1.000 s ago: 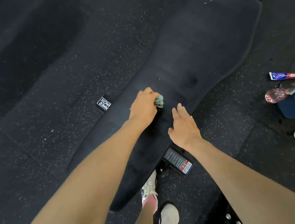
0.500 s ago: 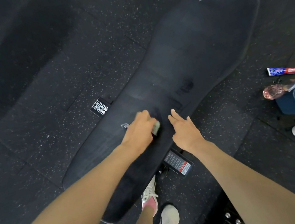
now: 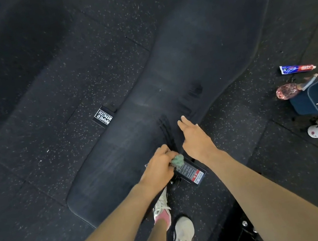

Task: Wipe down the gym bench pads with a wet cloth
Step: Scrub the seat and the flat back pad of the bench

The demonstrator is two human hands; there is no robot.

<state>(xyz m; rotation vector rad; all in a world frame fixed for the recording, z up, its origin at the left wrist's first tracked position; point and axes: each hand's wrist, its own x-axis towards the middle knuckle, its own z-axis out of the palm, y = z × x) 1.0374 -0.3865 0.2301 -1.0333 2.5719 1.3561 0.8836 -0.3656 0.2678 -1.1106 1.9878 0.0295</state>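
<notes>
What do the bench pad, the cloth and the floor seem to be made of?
Bench pad: black vinyl or leatherette, likely; smooth matte skin with streaky wipe marks. Cloth: greenish terry or microfibre, by its nubby surface. Floor: black rubber tiles, by pale flecks and seams.

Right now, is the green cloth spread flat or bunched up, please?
Bunched up: the left hand grips the small green cloth, only a wad poking from its fingers.
</notes>
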